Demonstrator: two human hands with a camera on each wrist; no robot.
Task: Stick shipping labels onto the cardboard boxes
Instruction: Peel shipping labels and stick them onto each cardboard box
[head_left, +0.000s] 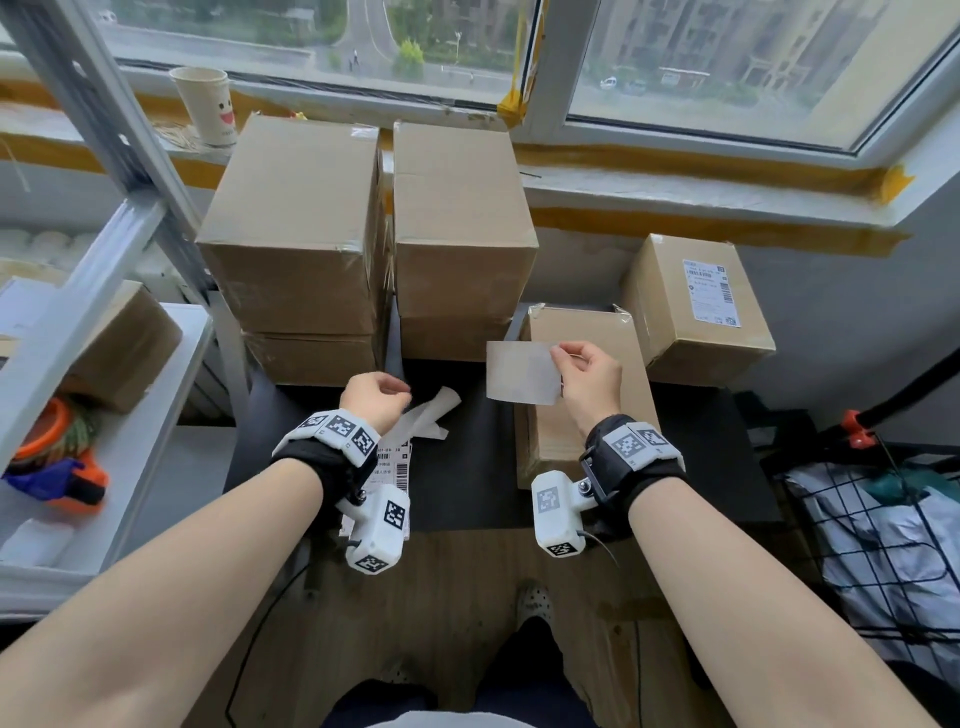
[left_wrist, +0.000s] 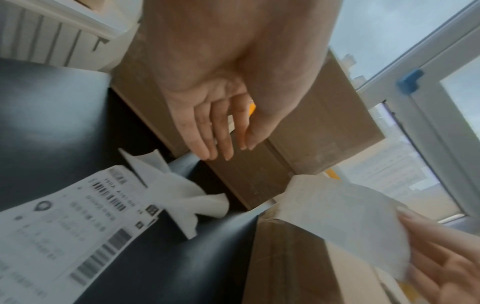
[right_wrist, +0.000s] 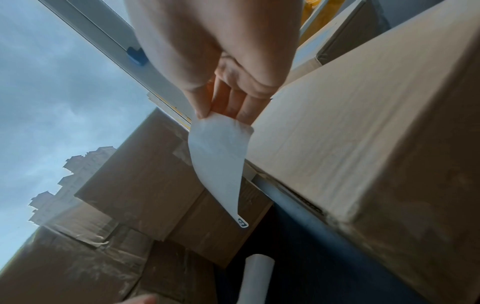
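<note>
Now you are pinching the label (head_left: 522, 372) by its right edge between thumb and fingers of your right hand (head_left: 589, 375), holding it just above the box (head_left: 587, 332) in front of you. It is hanging thin and limp, curling freely, and its bare underside is probably tacky. Your left hand (head_left: 375, 399) is hovering loose and empty over the backing (head_left: 434, 415); bring it to the free edge.
</note>
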